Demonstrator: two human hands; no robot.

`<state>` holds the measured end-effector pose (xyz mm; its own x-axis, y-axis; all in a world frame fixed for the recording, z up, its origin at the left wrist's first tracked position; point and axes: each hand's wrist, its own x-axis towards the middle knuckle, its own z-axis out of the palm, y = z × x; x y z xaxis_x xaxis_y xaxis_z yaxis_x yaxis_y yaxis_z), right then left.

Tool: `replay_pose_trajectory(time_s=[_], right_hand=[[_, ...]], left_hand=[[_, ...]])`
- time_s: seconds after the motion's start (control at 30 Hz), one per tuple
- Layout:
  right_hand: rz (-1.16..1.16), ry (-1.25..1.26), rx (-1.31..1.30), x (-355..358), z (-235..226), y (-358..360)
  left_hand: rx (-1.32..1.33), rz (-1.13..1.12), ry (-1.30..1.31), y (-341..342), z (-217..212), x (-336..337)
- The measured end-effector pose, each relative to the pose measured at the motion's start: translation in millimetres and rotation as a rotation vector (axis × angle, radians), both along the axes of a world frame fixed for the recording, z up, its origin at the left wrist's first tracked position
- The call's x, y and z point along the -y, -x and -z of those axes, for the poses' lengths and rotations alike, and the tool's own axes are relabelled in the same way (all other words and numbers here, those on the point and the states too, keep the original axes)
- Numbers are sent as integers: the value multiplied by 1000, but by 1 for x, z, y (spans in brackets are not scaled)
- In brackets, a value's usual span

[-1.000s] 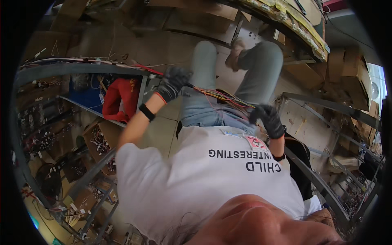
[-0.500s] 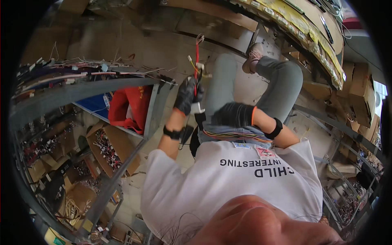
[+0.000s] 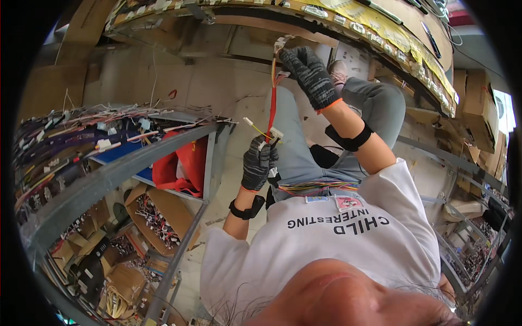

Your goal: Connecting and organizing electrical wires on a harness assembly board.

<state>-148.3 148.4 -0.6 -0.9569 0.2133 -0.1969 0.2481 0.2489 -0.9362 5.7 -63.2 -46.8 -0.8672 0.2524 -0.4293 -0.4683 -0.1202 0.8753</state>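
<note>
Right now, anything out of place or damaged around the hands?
Mildly: in the wire pile at left, thin ends stick out past the metal rail, looking untidy. The red-sleeved cable in the left hand shows no obvious damage.

Gloves (image 3: 317,86): two, one each on the left hand (image 3: 258,164) and right hand (image 3: 309,75)
Black wristbands (image 3: 350,139): two
Red-sleeved harness (image 3: 273,103): one
Lap wire bundle (image 3: 321,186): one
Shirt patches (image 3: 348,202): two (one blue, one pink)
Worktop (image 3: 411,23): one
Pens (image 3: 432,39): perhaps three, the curved rim being hard to read
Shoe (image 3: 338,70): one
</note>
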Motion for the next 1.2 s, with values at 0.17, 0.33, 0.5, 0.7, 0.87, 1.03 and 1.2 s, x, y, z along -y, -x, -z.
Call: replay_pose_trajectory(time_s=[0.17, 0.33, 0.5, 0.7, 0.87, 1.03, 1.2], right_hand=[[74, 435, -72, 2, -7, -4], [36, 837, -322, -1, -1, 10], [-50, 706, -479, 7, -9, 8], [-91, 151, -342, -51, -21, 18], [137, 757, -232, -78, 11, -14], [-216, 460, -249, -76, -33, -28], [-204, 180, -395, -76, -30, -14]], left_hand=[[-255, 281, 166, 3, 13, 0], [-663, 71, 534, 50, 4, -20], [-916, -11, 709, 82, -43, -90], [-640, -156, 12, 101, -55, -112], [-180, -178, -754, 145, -14, -110], [1, 83, -909, 185, 7, -98], [236, 140, -704, 196, 4, -106]])
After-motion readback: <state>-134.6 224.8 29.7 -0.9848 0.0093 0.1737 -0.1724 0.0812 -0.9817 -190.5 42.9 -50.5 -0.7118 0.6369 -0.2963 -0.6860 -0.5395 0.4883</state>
